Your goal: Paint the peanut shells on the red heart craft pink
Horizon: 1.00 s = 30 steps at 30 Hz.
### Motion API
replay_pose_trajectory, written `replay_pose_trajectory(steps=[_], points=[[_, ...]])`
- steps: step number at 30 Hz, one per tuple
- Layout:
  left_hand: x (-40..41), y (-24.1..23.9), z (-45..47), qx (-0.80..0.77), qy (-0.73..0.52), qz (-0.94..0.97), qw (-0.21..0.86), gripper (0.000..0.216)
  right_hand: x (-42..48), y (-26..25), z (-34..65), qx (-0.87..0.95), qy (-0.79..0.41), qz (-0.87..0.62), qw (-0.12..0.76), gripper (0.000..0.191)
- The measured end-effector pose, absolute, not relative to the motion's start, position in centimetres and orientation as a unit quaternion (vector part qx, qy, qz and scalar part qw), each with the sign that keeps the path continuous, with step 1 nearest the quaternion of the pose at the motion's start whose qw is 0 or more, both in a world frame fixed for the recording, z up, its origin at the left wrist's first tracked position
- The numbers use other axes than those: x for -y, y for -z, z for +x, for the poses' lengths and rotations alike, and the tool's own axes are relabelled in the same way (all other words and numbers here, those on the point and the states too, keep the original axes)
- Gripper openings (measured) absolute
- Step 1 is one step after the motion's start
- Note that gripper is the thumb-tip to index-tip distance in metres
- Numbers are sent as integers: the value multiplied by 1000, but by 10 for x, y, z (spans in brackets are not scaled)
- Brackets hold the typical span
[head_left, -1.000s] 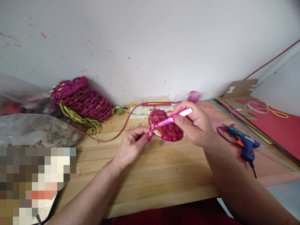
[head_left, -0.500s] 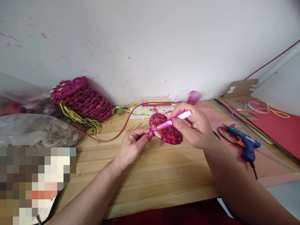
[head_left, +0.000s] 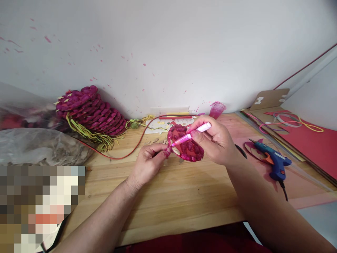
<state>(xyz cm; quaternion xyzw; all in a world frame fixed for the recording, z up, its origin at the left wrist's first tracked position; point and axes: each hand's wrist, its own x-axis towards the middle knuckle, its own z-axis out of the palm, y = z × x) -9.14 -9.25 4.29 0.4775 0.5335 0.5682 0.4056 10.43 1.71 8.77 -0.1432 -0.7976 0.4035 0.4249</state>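
A round magenta disc (head_left: 187, 147) covered with painted seed-like pieces is held tilted above the wooden table (head_left: 168, 196). My left hand (head_left: 149, 163) pinches the disc's left edge between stained fingertips. My right hand (head_left: 214, 142) grips a pink brush or pen (head_left: 192, 134), its tip touching an unpainted pale piece near the disc's left rim.
A stack of finished magenta discs (head_left: 91, 110) with yellow strings leans at the wall to the left. Plastic bags (head_left: 39, 147) lie far left. A pink paint cup (head_left: 217, 109) stands behind. A blue glue gun (head_left: 273, 161) and red sheets (head_left: 313, 144) lie to the right.
My right hand and the brush shifted slightly left along the disc's edge; the disc tilted a little. My left hand keeps its pinch.
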Motion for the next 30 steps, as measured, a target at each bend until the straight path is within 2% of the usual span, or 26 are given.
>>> replay_pose_trajectory(steps=[8, 14, 18, 24, 30], points=[[94, -46, -90, -521, -564, 495, 408, 20, -17, -90, 103, 775, -454, -148, 414, 14], [94, -43, -92, -532, -544, 517, 392, 23, -19, -91, 103, 784, -409, -159, 439, 16], [94, -43, -92, -545, -533, 535, 364, 23, -18, -90, 104, 783, -440, -155, 412, 15], [95, -44, -91, -561, -506, 567, 328, 23, -20, -87, 105, 799, -387, -161, 430, 13], [95, -43, -91, -570, -498, 582, 296, 22, -17, -86, 105, 812, -387, -165, 405, 12]])
